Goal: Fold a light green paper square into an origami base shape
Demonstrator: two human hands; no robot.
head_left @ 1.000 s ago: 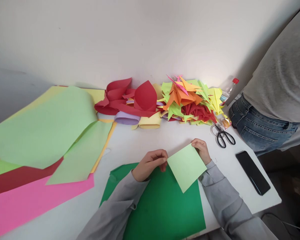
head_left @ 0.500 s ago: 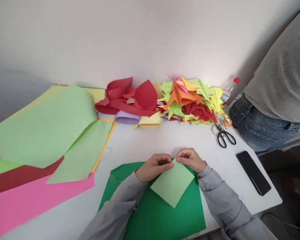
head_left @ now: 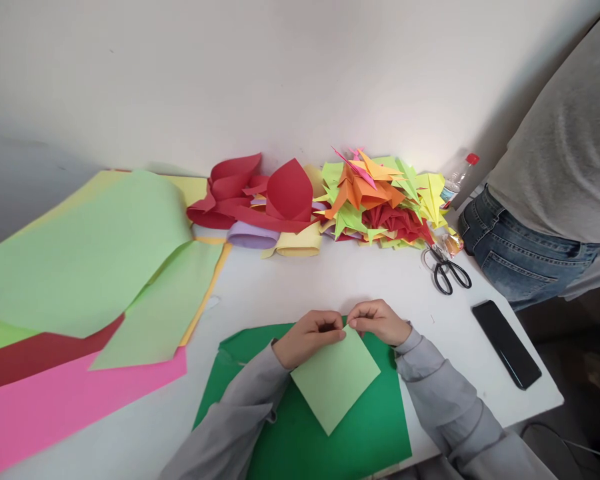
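A light green square of paper (head_left: 336, 383) is held in a diamond position over a dark green sheet (head_left: 365, 437) on the white table. My left hand (head_left: 313, 337) pinches the paper near its top corner, thumb on the upper face. Right beside it, my right hand (head_left: 380, 321) grips the tip of that same corner between thumb and forefinger. The fingertips of both hands nearly meet there. The lower corner points toward me, with no fingers on it.
Large coloured sheets (head_left: 80, 267) cover the left side. Red paper curls (head_left: 290, 190) and a pile of folded paper (head_left: 370, 193) line the wall. Scissors (head_left: 447, 270), a phone (head_left: 507, 343) and a bottle (head_left: 461, 177) are to the right, where a person (head_left: 555, 167) stands.
The light green square has turned slightly, its lower corner shifting left and toward me. My right hand has moved a little left; both hands still pinch the top corner.
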